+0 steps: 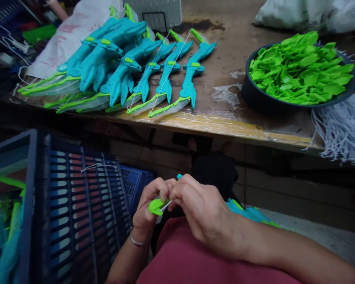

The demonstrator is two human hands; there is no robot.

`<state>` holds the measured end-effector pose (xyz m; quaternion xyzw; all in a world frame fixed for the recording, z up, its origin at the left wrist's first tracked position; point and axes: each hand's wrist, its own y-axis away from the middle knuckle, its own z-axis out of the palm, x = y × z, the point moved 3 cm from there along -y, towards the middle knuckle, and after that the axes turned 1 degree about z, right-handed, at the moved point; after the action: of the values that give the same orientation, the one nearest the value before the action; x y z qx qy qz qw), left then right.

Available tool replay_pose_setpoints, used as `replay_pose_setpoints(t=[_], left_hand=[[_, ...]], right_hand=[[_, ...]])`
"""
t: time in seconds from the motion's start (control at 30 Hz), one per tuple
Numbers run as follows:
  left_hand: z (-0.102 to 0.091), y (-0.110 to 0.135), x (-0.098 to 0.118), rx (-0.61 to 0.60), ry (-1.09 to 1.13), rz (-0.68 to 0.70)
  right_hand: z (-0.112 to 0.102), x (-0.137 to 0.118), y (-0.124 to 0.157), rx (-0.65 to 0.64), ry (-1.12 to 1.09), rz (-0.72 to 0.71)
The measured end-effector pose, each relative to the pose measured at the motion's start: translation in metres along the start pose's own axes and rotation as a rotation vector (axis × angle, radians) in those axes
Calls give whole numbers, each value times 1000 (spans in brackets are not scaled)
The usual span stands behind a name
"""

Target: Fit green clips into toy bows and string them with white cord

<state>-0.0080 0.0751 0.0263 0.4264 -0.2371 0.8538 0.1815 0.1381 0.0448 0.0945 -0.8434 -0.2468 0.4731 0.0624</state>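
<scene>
Down in my lap, my left hand (149, 205) is closed on a small bright green plastic piece (155, 206) with a white string coming out of it. My right hand (201, 211) pinches at the same spot, fingers pressed together on the string and on a teal toy bow (248, 213) that runs off under my right forearm. Only the tip and part of the limb of that bow show. On the wooden table (225, 63) above lies a row of finished teal and green toy bows (154, 75), overlapping one another.
A dark round bowl (254, 96) heaped with green plastic pieces (301, 67) stands at the table's right, with a bundle of white strings (340, 130) hanging over the edge. A blue slatted crate (77, 205) holding more bows is at my left. White sacks lie at the back.
</scene>
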Motion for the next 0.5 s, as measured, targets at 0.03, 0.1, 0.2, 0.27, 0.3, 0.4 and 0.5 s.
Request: replay_pose_setpoints(t=[0.03, 0.1, 0.2, 0.27, 0.3, 0.4, 0.5], left_hand=[[0, 0, 1, -2, 2, -1], [1, 1, 2, 8, -1, -9], [2, 1, 1, 25, -8, -20], [3, 1, -1, 38, 4, -33], [4, 1, -2, 44, 14, -43], [7, 0, -1, 72, 45, -73], [2, 2, 6, 149, 8, -106]], right_hand=[[1, 0, 0, -3, 7, 3], [2, 0, 0, -11, 23, 2], [2, -1, 0, -26, 55, -6], [1, -3, 0, -36, 63, -4], [1, -4, 0, -34, 48, -14], [3, -7, -1, 5, -17, -96], [11, -4, -6, 83, 17, -149]])
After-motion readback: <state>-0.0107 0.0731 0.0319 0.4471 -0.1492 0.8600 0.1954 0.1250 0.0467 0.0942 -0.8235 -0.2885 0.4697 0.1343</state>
